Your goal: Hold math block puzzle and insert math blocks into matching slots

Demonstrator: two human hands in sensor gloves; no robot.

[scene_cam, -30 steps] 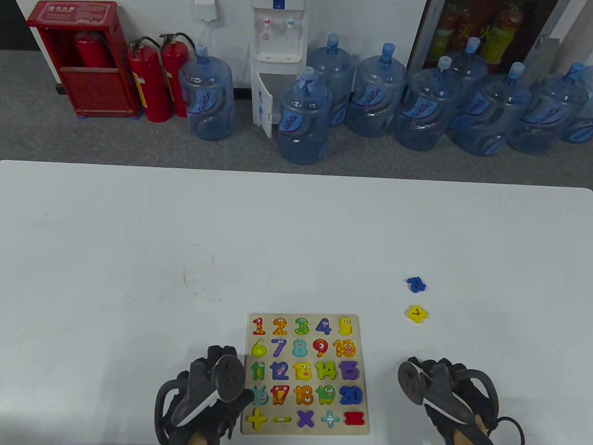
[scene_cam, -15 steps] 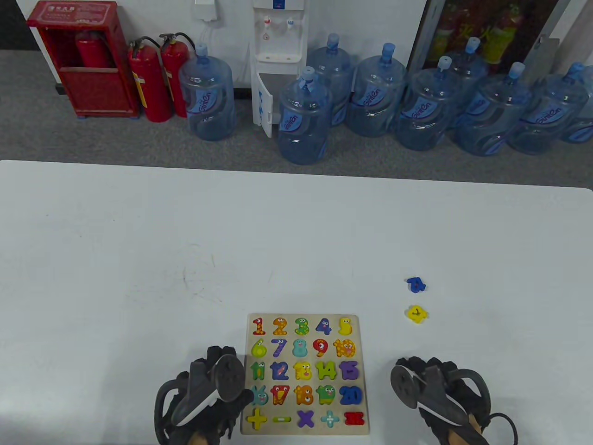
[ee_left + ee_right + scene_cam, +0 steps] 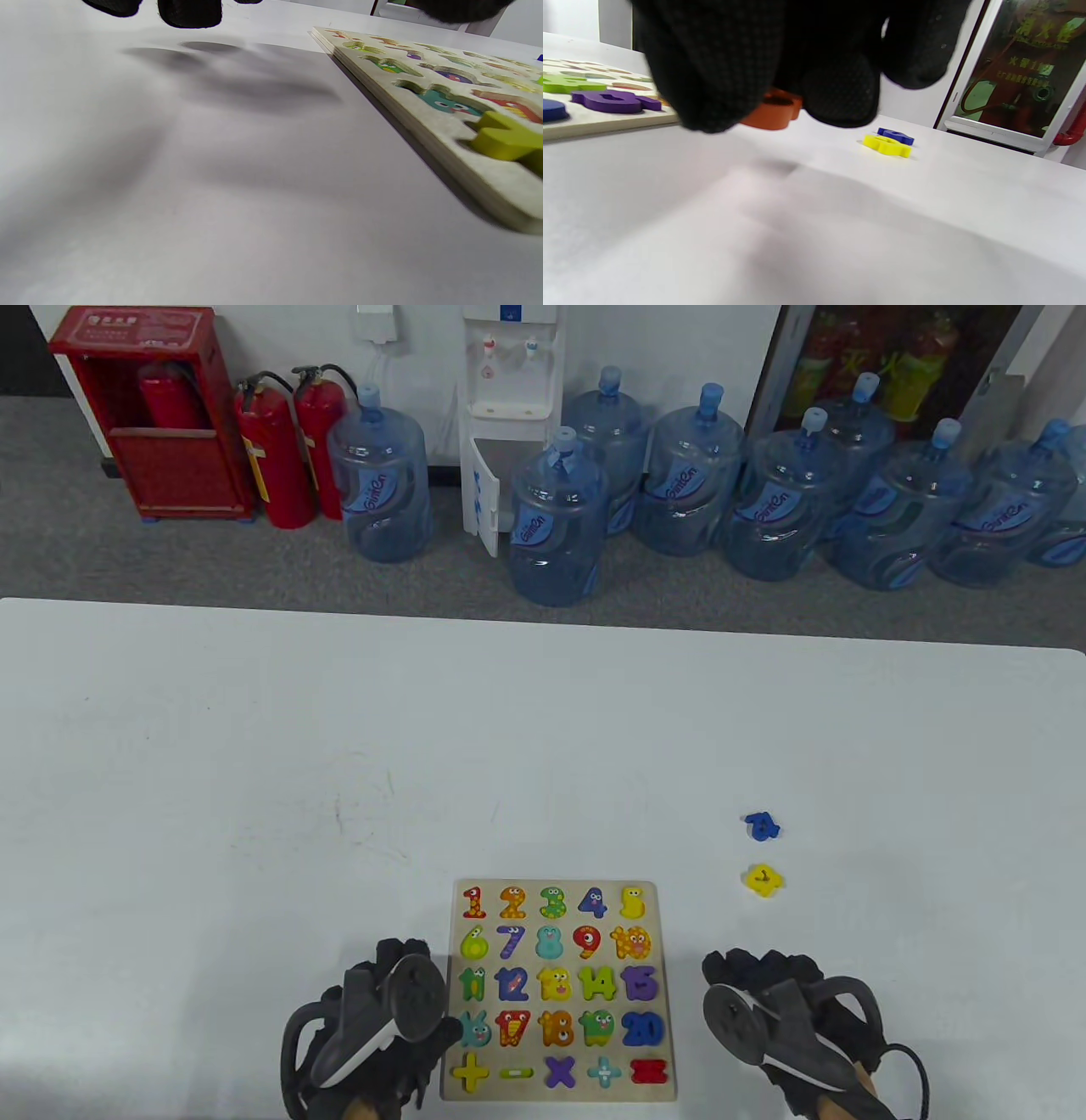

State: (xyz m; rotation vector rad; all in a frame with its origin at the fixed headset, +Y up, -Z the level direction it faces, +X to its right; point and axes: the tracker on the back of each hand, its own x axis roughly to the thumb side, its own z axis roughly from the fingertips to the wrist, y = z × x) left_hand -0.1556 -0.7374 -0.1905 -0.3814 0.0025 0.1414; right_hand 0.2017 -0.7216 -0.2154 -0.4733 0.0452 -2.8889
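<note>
The wooden number puzzle board lies flat at the table's front, with colourful number and sign blocks in its slots. It also shows in the left wrist view and the right wrist view. My left hand rests at the board's left edge, fingers spread above the table, holding nothing. My right hand is just right of the board and pinches an orange block above the table. A loose blue block and a loose yellow block lie on the table beyond the right hand.
The white table stretches far behind and to the left of the board. Water jugs, a dispenser and fire extinguishers stand on the floor behind it.
My right hand has moved left, closer to the board's right edge. The left hand, the board and the loose blocks have not moved.
</note>
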